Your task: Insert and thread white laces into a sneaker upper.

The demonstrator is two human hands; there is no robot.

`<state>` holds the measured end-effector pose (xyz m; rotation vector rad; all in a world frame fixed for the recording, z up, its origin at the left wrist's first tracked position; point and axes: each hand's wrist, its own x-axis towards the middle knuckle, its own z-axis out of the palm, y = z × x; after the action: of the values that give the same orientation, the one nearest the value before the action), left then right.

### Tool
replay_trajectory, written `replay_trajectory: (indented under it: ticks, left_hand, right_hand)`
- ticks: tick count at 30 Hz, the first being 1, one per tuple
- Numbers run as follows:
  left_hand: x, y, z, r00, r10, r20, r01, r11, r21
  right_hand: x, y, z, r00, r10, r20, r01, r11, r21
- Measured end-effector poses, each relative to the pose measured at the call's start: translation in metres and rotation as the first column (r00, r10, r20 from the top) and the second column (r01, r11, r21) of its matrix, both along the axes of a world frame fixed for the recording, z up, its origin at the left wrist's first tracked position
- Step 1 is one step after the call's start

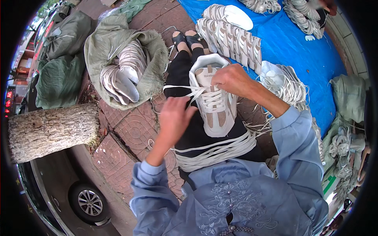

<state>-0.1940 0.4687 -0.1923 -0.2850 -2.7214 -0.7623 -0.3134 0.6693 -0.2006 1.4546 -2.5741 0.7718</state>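
Observation:
A beige and white sneaker (215, 118) lies across my black-trousered legs, its toe toward me and its opening away. White shoelace (213, 98) criss-crosses its tongue, and a loose length stretches left over my leg. Just left of the shoe, my left hand (175, 118) has its fingers curled on a strand of lace; the hand is slightly blurred. My right hand (234, 80) is closed in a pinch at the upper right eyelets, with lace at its fingertips. Its fingers partly cover the shoe's right side. A bundle of white laces (216, 151) lies across my thighs.
An open sack (94, 59) with stacked shoe uppers (132, 59) stands left on the brick paving. More uppers (232, 41) lie in a row on a blue tarp (275, 43). A tree trunk (53, 131) and a parked car (59, 188) are at left. Another person's hand (330, 6) shows top right.

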Motion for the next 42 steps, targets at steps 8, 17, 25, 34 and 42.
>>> replay_trajectory:
  ticks: [8, 17, 25, 34, 42]
  left_hand:
    - [-0.014, 0.012, -0.002, 0.999, -0.039, 0.000, 0.037, 0.972, -0.230]
    - [-0.048, 0.017, 0.042, 0.675, -0.385, 0.629, -0.085, 0.807, 0.585]
    - [-0.105, 0.051, 0.033, 0.663, -0.512, 0.546, 0.329, 0.855, 0.401]
    - [-0.096, 0.033, 0.039, 0.634, -0.528, 0.565, 0.392, 0.849, 0.354]
    - [-0.041, 0.016, 0.017, 0.940, -0.173, 0.295, 0.063, 0.936, 0.346]
  right_hand:
    - [0.001, 0.021, 0.011, 0.941, -0.005, -0.338, -0.025, 0.996, -0.083]
    - [-0.050, 0.119, 0.017, 0.831, -0.330, -0.447, 0.300, 0.944, -0.140]
    - [-0.059, 0.161, -0.019, 0.814, -0.478, -0.331, 0.580, 0.698, 0.419]
    - [0.005, 0.003, 0.025, 0.546, 0.049, 0.837, 0.240, 0.947, -0.212]
    - [-0.002, 0.022, 0.002, 0.493, -0.045, 0.869, 0.361, 0.919, -0.158]
